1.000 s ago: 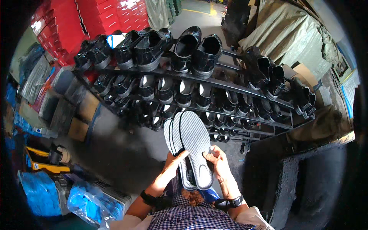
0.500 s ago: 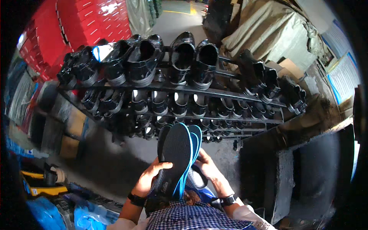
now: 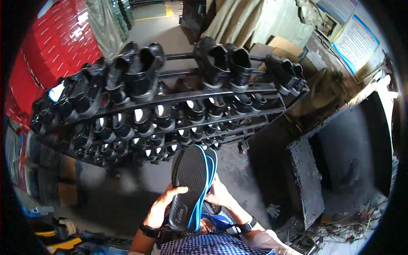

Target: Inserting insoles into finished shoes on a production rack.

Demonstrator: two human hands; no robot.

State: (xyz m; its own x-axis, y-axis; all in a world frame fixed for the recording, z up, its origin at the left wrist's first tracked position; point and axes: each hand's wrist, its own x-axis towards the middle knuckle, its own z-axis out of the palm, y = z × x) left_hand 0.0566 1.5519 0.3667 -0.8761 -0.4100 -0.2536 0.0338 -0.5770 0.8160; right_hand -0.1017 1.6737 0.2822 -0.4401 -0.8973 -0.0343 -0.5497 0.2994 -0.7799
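Note:
A stack of black shoe insoles [image 3: 190, 176] with blue edges stands upright in front of my body, slightly fanned at the top right. My left hand [image 3: 161, 203] is closed on its left side, thumb lying across the front insole and fingers hidden behind. On the right edge my right hand [image 3: 219, 193] grips the insoles, its fingers partly hidden by the stack. Beyond them stands a black metal shoe rack [image 3: 170, 101] with several tiers of black shoes [image 3: 146, 74], some showing white inside.
Red boxes [image 3: 55, 55] are piled at the far left. A black-stained bench or cabinet [image 3: 306, 178] stands close on my right, and draped pale sheeting [image 3: 250, 23] lies behind the rack. Yellow items [image 3: 63, 245] lie at the lower left.
My view has turned to the right, so the rack appears farther left and tilted. Both hands still hold the insoles, whose stack has tipped slightly, showing more of the front one's lower end.

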